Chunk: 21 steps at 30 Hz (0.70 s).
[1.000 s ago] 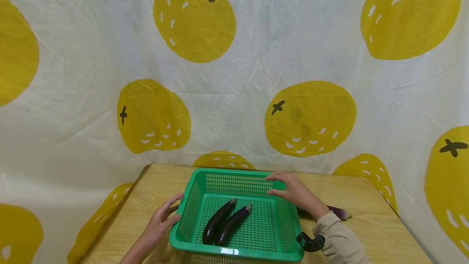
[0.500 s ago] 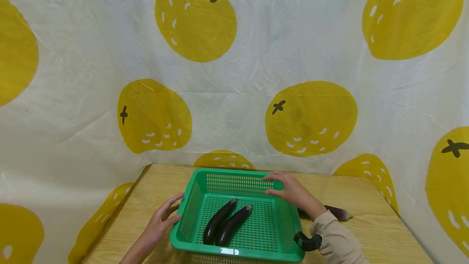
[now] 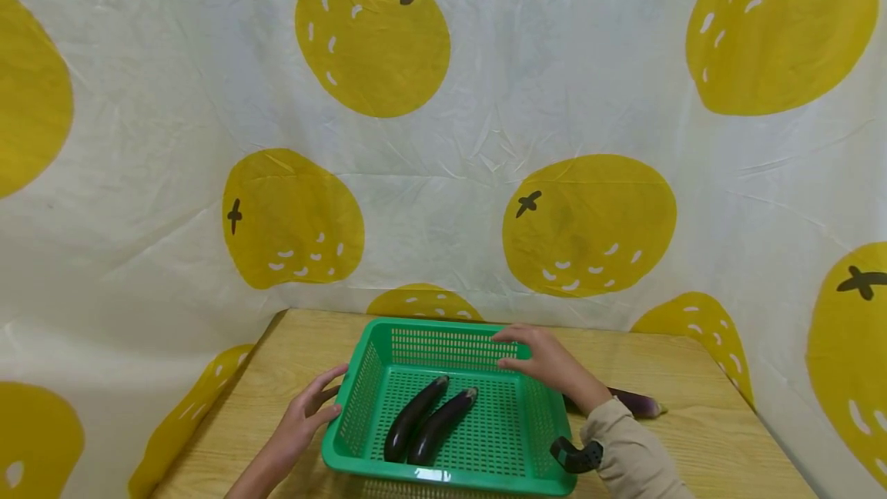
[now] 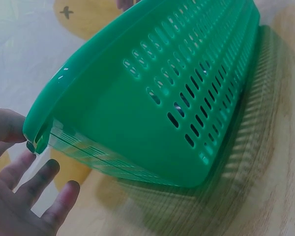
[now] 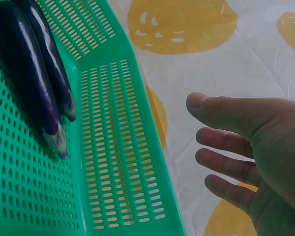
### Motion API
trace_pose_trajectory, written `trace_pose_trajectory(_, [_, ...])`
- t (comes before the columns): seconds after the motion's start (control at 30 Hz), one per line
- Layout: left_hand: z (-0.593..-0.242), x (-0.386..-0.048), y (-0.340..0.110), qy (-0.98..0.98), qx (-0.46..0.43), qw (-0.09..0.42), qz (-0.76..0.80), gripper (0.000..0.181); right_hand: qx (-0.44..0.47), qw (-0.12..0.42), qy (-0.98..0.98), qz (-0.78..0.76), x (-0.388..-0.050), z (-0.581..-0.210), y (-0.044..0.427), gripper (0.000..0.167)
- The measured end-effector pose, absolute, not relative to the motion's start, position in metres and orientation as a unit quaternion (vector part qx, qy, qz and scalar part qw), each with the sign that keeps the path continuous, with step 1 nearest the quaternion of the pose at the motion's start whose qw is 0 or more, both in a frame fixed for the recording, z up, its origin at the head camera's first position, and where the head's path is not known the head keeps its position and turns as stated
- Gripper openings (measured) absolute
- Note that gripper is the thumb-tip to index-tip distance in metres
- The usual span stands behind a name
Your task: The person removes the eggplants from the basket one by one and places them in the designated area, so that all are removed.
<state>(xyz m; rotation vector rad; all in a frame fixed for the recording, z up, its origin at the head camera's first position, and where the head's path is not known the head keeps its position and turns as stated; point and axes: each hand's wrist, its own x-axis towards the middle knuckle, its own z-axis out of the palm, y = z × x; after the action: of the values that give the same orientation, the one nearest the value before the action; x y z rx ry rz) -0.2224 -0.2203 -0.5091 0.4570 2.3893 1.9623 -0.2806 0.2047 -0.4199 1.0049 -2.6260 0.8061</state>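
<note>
A green plastic basket (image 3: 513, 422) stands on the table, with two dark purple eggplants (image 3: 442, 426) lying side by side on its slotted floor. At its left side, my left hand (image 3: 302, 416) touches the rim with the thumb and a fingertip; the left wrist view shows the other fingers spread and fairly straight beside the rim. My right hand (image 3: 543, 359) hovers over the back right corner, fingers loosely bent and holding nothing. Another eggplant (image 3: 637, 404) rests on the table right of the basket, partly hidden by my right forearm.
The wooden table (image 3: 721, 437) backs onto a pale curtain (image 3: 430, 229) printed with yellow fruit. A black curved band (image 3: 577, 455) sits by my right sleeve, near the basket's right rim.
My right hand and forearm have drifted slightly left over the basket's back right corner. The left hand, basket and eggplants stay where they were.
</note>
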Motion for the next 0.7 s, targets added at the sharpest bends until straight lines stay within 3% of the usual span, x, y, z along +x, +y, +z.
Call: trace_pose_trajectory(0.7, [-0.509, -0.223, -0.219, 0.765, 0.149, 0.001, 0.627, 0.058, 0.371, 0.105, -0.876, 0.289, -0.284, -0.422, 0.192, 0.035])
